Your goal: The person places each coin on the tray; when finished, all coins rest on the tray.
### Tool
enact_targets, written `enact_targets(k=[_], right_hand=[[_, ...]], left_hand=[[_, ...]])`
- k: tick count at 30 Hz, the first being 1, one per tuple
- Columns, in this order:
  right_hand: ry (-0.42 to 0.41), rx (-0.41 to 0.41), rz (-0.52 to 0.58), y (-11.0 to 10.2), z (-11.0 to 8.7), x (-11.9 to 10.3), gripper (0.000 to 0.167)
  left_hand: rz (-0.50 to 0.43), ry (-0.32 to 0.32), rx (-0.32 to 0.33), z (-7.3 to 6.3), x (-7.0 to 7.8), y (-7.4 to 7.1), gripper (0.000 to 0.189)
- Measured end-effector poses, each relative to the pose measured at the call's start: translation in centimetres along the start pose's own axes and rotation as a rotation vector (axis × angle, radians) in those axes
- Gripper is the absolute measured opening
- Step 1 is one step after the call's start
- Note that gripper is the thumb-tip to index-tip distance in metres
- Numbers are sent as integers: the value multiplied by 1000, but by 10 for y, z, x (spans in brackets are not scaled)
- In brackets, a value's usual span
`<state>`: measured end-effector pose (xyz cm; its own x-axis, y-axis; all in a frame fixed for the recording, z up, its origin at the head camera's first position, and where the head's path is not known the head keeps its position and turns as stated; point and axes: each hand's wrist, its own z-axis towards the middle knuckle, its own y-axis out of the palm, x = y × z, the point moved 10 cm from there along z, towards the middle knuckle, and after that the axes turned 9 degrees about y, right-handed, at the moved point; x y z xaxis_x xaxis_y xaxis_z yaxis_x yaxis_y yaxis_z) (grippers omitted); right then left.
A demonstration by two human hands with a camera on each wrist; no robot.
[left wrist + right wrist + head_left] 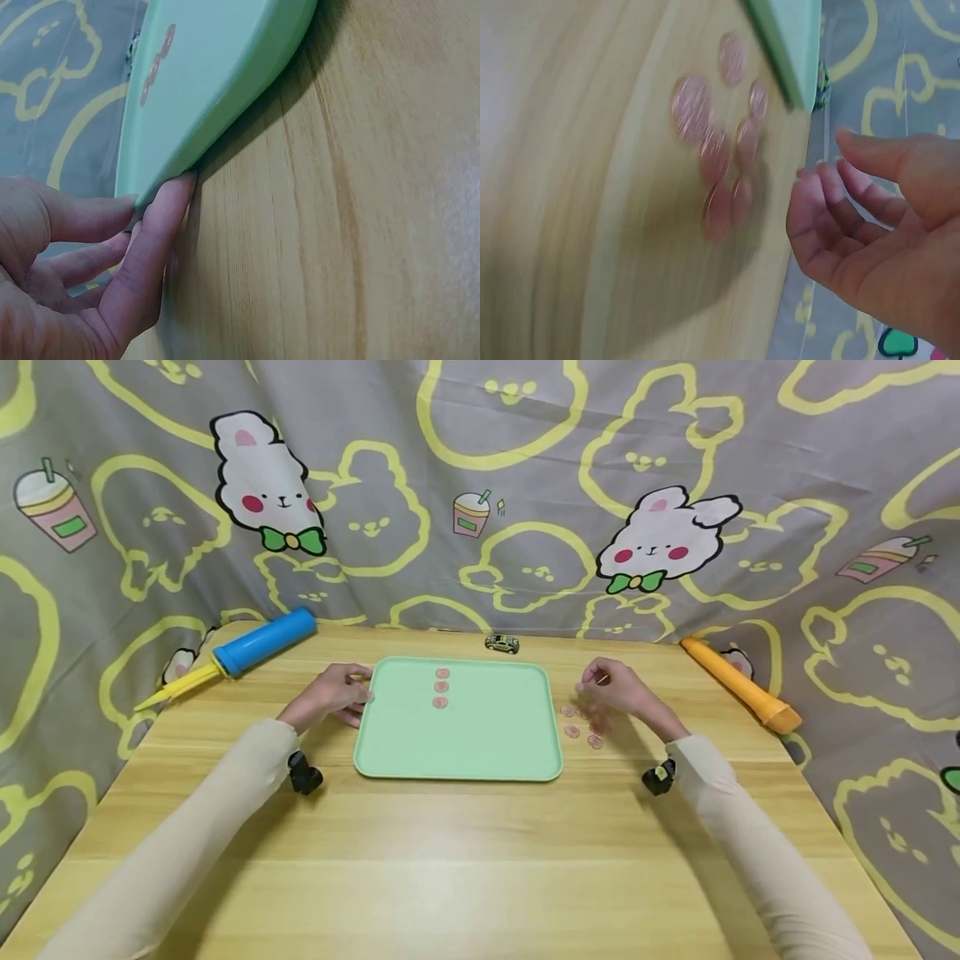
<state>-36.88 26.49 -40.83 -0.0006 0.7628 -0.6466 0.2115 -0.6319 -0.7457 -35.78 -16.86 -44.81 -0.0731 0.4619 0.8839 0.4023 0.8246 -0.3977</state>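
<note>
A light green tray point(487, 739) lies on the wooden table. My left hand point(333, 693) holds its left edge; in the left wrist view the thumb point(94, 219) is at the rim and other fingers are against the outer side. Three pink round discs point(440, 702) form a column on the tray, left of its middle. Right of the tray, my right hand point(618, 687) hovers over several more pink discs point(572, 731) on the table. In the right wrist view its fingers point(810, 206) bend loosely, apart from the thumb, with nothing seen between them.
A small toy car point(502, 644) stands behind the tray near the curtain point(525, 485). At the back left lies a blue and yellow pump point(262, 643); an orange tube-like thing point(738, 683) lies along the right edge. Dark cameras point(303, 774) hang at both wrists.
</note>
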Motion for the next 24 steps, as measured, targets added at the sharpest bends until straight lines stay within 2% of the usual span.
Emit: enact_targets(k=[3,6,10,12,20,24], right_hand=[[-40,-68,-39,2,-2,7,22],[-115,-151,-54,8,-5,11,25],[-252,-234,-14,18,-8,10,26],[-290,-254,9,21,-7,10,25],[-205,-279,65,29,-2,26,21],[-227,-262,80,29,-7,24,17]], left_hand=[[4,1,-2,0,1,0,61],[4,7,-6,0,1,0,61],[5,13,-12,-2,1,0,62],[3,13,-11,-2,0,-1,62],[-5,-17,10,-2,0,-2,60],[-9,-19,8,-1,-2,0,61]])
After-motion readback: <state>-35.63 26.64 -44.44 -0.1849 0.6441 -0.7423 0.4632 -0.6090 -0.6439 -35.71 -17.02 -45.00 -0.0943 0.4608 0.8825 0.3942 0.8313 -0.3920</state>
